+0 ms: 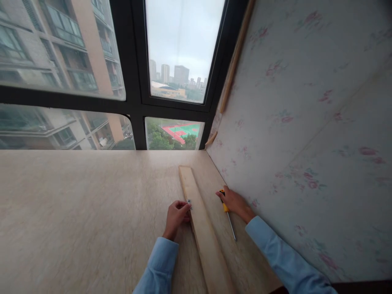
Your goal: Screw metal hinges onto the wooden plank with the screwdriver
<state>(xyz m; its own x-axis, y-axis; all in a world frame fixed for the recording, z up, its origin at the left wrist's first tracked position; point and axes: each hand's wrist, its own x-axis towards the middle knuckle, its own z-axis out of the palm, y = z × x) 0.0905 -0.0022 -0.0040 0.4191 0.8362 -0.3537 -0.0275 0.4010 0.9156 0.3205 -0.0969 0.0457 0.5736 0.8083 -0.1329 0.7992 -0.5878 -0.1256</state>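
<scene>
A long pale wooden board (200, 220) lies on the stone-look sill, running away from me. At its left edge, my left hand (177, 216) pinches a small metal bracket (189, 203) against the wood. Holes show in the bracket, but its full shape is partly covered by my fingers. To the right of the board, my right hand (234, 202) is closed around the yellow and black handle of a screwdriver (230, 224). Its metal shaft points back toward me, the tip near the sill surface.
The sill (76, 212) stretches wide to the left. A flowered papered wall (306, 134) rises close beside my right arm. Dark window frames (139, 81) stand at the back. A loose strip of trim (211, 139) sticks out at the wall corner.
</scene>
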